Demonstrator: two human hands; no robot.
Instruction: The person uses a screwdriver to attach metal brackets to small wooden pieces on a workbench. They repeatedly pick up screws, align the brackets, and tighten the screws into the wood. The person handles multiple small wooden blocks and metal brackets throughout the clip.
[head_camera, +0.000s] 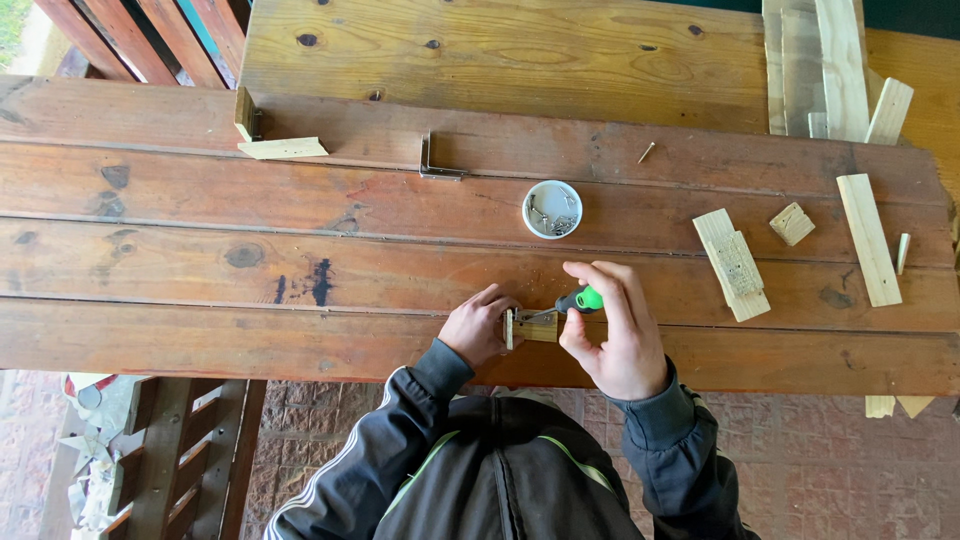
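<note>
My left hand (479, 326) pinches a small pale wooden piece (527, 327) standing on the brown plank table (300, 260) near its front edge. My right hand (618, 330) grips a screwdriver with a green and black handle (581, 300). Its metal shaft points left, with the tip against the small wooden piece. A round white cup of screws (552, 209) sits just beyond my hands.
Pale wood offcuts (735, 265) lie to the right, with a small block (792, 223) and a long strip (868, 239). More strips (830, 70) lean at the back right. A metal bracket (437, 165) and a thin wedge (283, 148) lie further back. A loose screw (646, 152) rests near the cup.
</note>
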